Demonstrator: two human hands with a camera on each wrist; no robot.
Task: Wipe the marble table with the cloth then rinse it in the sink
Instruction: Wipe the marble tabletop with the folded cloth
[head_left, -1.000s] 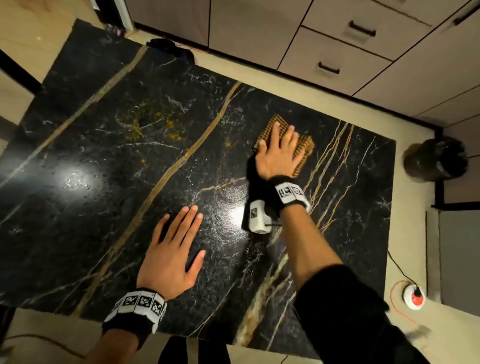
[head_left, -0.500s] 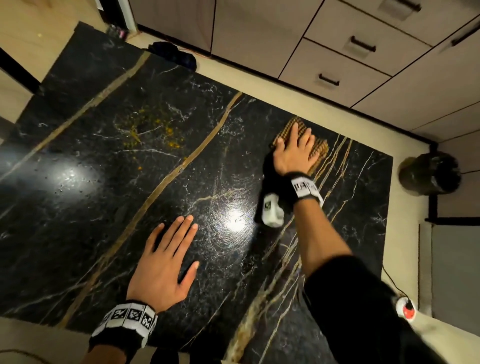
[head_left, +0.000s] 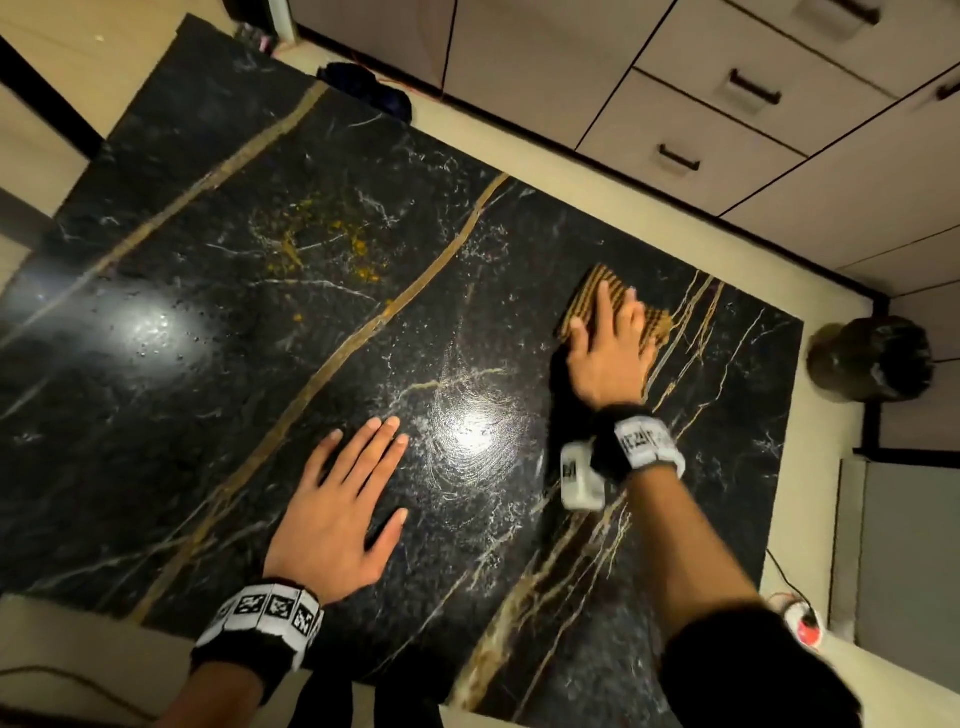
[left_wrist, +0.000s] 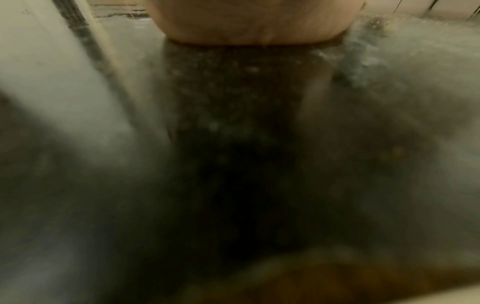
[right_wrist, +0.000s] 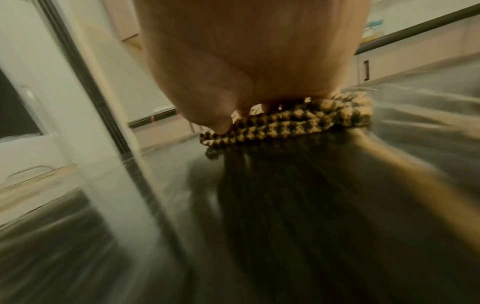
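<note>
Head view: left hand flat, fingers straight, on the marble bench, right hand pressing the checked cloth near the far-right edge; right wrist view: fingers on cloth (left wrist view blurred).

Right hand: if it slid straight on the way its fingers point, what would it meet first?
Only bare marble table: the right hand, flat on the checked cloth, points at the table's far edge, the floor strip beyond.

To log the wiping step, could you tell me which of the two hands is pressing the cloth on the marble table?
The right hand presses the checked cloth; the left hand lies flat on bare marble table, no cloth beneath it.
</note>
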